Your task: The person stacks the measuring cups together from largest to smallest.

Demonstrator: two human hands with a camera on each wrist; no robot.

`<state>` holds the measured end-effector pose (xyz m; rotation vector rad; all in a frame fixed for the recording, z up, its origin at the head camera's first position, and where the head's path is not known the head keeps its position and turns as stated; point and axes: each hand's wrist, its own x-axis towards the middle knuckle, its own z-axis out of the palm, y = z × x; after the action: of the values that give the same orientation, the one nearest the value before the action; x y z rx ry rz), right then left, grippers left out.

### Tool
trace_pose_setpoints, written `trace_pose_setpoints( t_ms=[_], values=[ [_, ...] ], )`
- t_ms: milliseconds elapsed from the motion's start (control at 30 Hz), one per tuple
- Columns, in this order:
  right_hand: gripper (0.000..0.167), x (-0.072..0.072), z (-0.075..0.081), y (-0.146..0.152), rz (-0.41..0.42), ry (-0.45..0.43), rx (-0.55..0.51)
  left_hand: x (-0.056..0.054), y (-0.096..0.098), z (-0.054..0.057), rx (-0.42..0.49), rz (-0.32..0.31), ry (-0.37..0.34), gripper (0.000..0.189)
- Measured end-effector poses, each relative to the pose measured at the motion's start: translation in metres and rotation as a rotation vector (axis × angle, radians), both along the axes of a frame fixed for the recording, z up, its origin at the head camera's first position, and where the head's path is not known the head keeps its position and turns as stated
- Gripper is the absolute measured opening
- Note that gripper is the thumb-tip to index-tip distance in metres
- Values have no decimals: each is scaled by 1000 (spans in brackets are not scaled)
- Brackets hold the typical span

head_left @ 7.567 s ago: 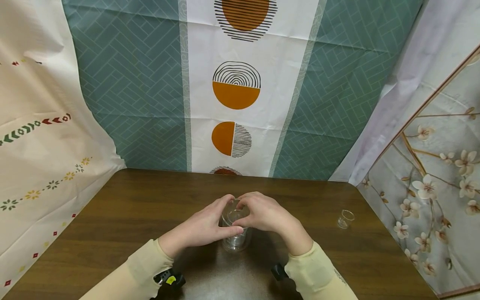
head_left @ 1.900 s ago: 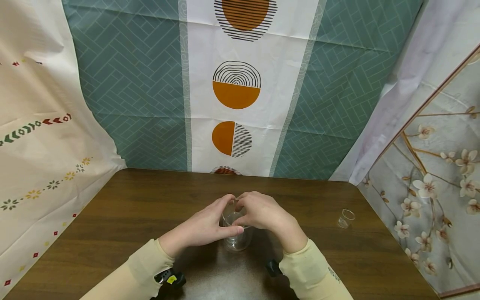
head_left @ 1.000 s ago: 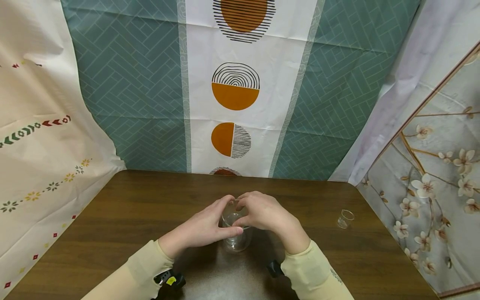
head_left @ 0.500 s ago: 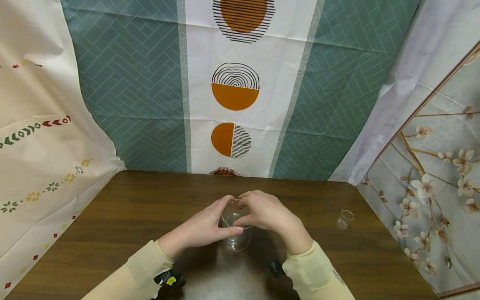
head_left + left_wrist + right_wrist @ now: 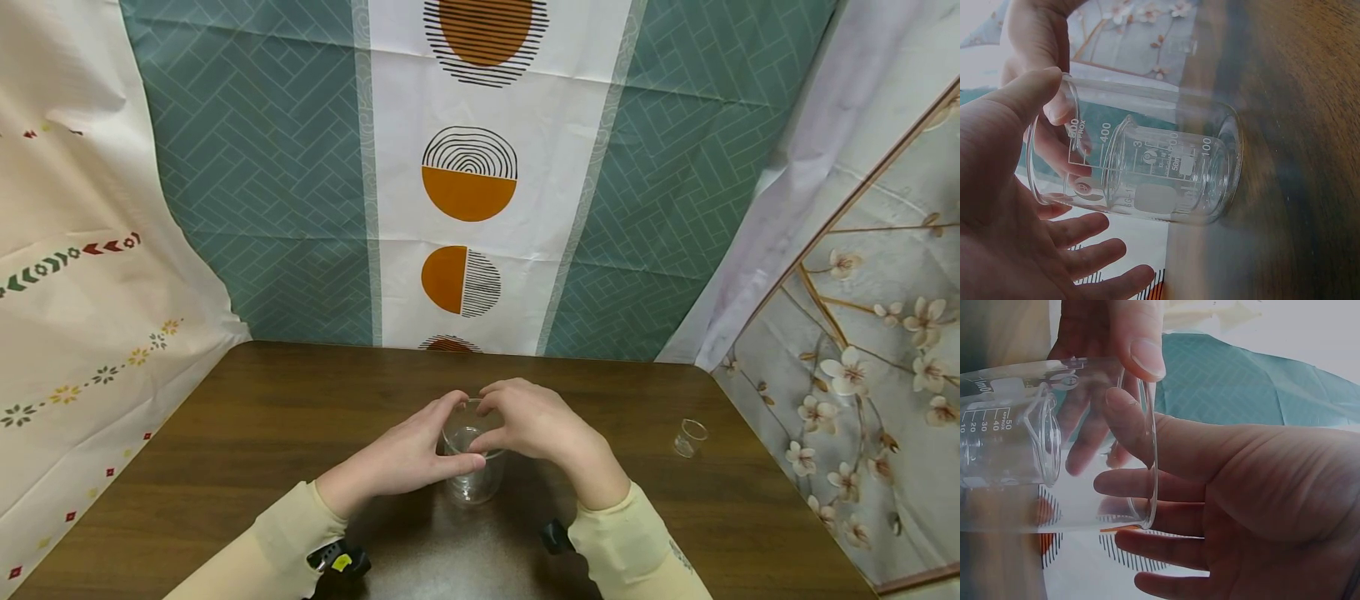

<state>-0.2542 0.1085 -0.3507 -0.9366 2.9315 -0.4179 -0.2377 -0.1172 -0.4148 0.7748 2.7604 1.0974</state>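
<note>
A large clear glass beaker (image 5: 480, 487) stands upright on the table before me. Inside it, at the bottom, sits a smaller glass beaker (image 5: 1007, 437) with marks up to 50. My left hand (image 5: 401, 454) holds the large beaker near its rim, thumb on the near side and forefinger round the far side; the other fingers spread out beyond the glass. My right hand (image 5: 532, 421) is at the mouth from the right. Its thumb and forefinger reach inside the rim, apart from the inner beaker, while the remaining fingers stay outside, loosely extended.
Another small glass beaker (image 5: 690, 437) stands alone on the right side of the brown wooden table (image 5: 300, 400). Patterned cloths hang behind and at both sides, including a green and white one (image 5: 300, 208) at the back. A black device (image 5: 337, 557) sits at my left wrist.
My right hand has risen slightly and shifted a little to the right at the beaker's mouth. My left hand and the large beaker stay in place.
</note>
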Motion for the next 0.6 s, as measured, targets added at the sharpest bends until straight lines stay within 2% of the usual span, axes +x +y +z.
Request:
trace_pose_setpoints(
  t_ms=[333, 600],
  values=[
    [42, 3, 3, 4, -13, 6, -11, 0, 0, -1, 1, 3, -15, 91],
    [42, 5, 6, 6, -28, 9, -26, 0, 0, -1, -6, 0, 2, 93]
  ],
)
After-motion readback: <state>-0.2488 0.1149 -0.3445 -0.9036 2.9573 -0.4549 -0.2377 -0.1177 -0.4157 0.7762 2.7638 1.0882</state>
